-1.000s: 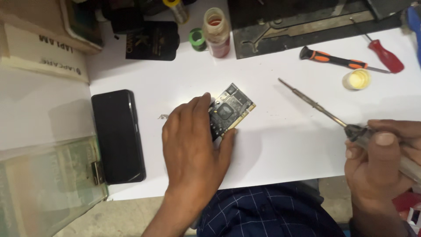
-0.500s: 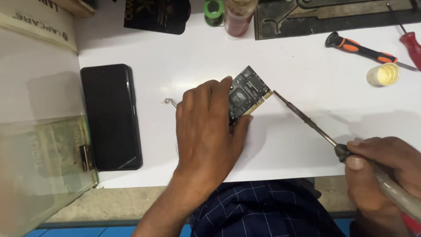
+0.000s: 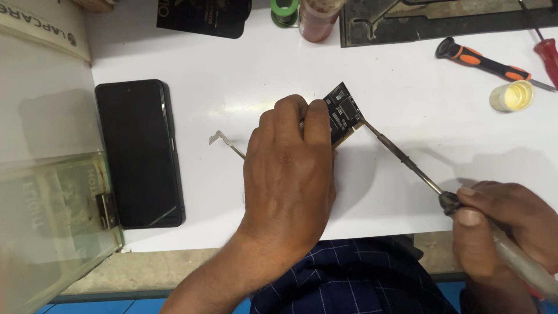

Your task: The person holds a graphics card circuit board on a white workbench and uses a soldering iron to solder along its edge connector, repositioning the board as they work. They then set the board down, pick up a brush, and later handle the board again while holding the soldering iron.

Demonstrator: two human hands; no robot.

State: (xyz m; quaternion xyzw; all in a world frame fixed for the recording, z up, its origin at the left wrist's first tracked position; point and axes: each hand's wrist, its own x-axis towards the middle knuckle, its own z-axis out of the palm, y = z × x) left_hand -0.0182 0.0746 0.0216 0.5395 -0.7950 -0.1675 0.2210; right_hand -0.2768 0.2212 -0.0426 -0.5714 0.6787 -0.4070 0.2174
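A small dark circuit board [image 3: 344,109] lies tilted on the white table [image 3: 232,70]. My left hand [image 3: 288,174] presses down on its near side, fingers covering part of it. A thin metal bracket [image 3: 224,142] sticks out to the left from under that hand. My right hand [image 3: 505,227] grips the handle of a soldering iron [image 3: 401,154] at the lower right. The iron's long metal tip reaches up and left and touches the board's right edge.
A black phone [image 3: 139,152] lies face up at the left, beside a clear plastic box [image 3: 52,221]. At the back are a dark mat [image 3: 442,20], a bottle [image 3: 318,20], a green roll [image 3: 285,10], an orange-handled screwdriver [image 3: 485,61], a red screwdriver [image 3: 546,55] and a small yellow cup [image 3: 512,96].
My right hand has brought the soldering iron leftward until its tip meets the board's edge. My left hand stays on the board. The view has shifted and drawn closer.
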